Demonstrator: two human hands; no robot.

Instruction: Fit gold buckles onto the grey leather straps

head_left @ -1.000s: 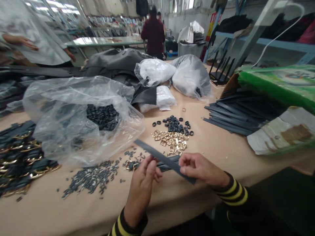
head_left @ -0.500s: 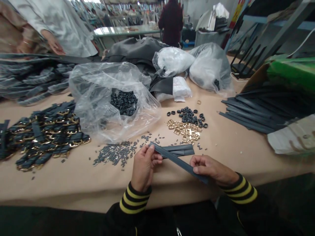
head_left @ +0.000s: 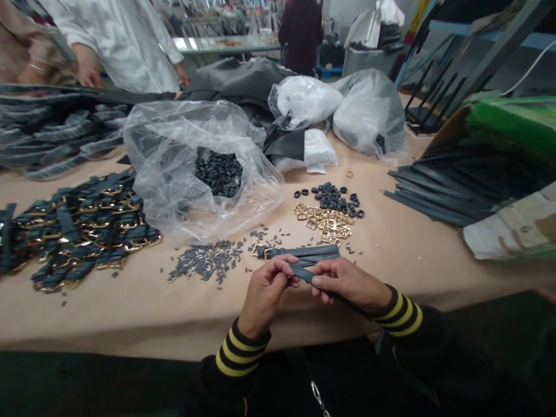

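Note:
My left hand (head_left: 264, 292) and my right hand (head_left: 345, 284) are close together above the table's near edge, both pinched on one dark grey strap (head_left: 304, 273). Only a short piece of the strap shows between the fingers. Just beyond the hands lie a few more grey straps, one with a gold buckle (head_left: 299, 252). Past them sit a heap of gold buckles (head_left: 324, 223) and a heap of black loops (head_left: 332, 197). Small dark pins (head_left: 204, 263) are scattered to the left of my hands.
A clear plastic bag (head_left: 174, 156) holds more black loops. Finished buckled straps (head_left: 82, 231) are piled at the left. Long dark straps (head_left: 438, 191) lie at the right by a green box (head_left: 512, 124). White-filled bags (head_left: 339, 113) stand at the back. People stand behind the table.
My hands have come together along the strap; the right hand slid left toward the left hand. The view shifted slightly.

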